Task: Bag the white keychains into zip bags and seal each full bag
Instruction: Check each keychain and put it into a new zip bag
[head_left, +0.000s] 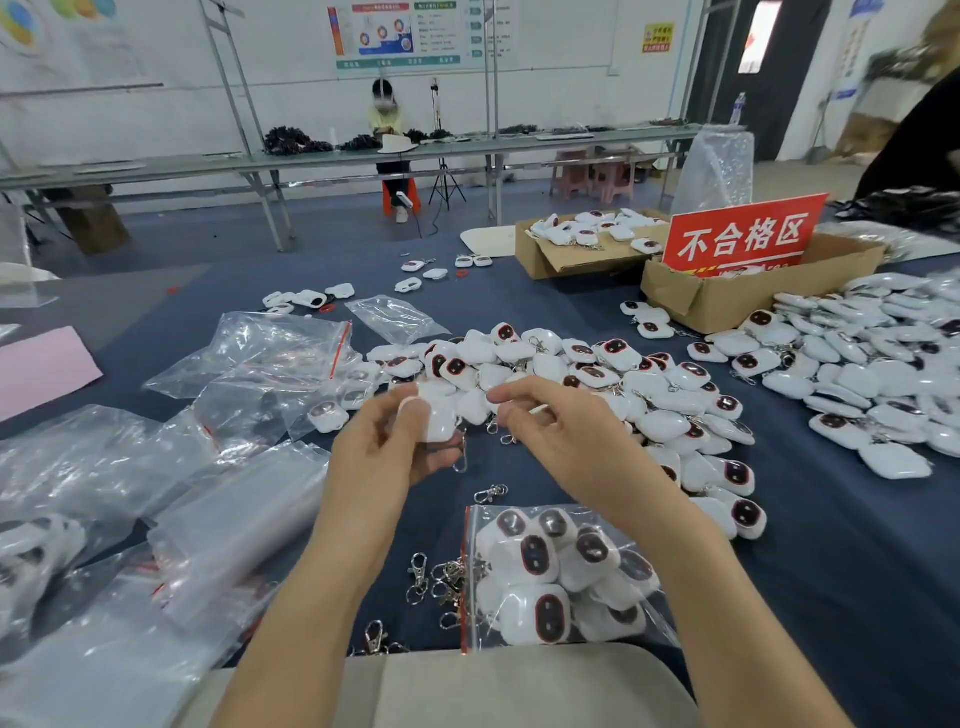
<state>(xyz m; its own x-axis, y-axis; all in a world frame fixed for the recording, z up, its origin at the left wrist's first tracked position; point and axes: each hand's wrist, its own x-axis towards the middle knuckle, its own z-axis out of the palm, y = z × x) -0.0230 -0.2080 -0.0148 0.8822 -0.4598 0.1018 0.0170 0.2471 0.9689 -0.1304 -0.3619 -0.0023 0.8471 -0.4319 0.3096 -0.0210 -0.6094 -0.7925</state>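
Note:
My left hand (395, 441) holds a white keychain (440, 415) above the table, its metal clasp hanging below the fingers. My right hand (550, 421) hovers just right of it with fingers curled, pinching something small and white that I cannot make out. Behind both hands lies a pile of white keychains (597, 374) with dark red-rimmed ovals. Near the front edge lies a zip bag (566, 577) holding several keychains, its red zip strip on the left and clasps sticking out of the mouth.
Empty zip bags (270, 358) and a stack of them (228, 530) lie on the left. A second big keychain heap (883, 374) fills the right. Two cardboard boxes (727, 301) with a red sign (743, 234) stand behind. Loose clasps (491, 492) lie on the dark cloth.

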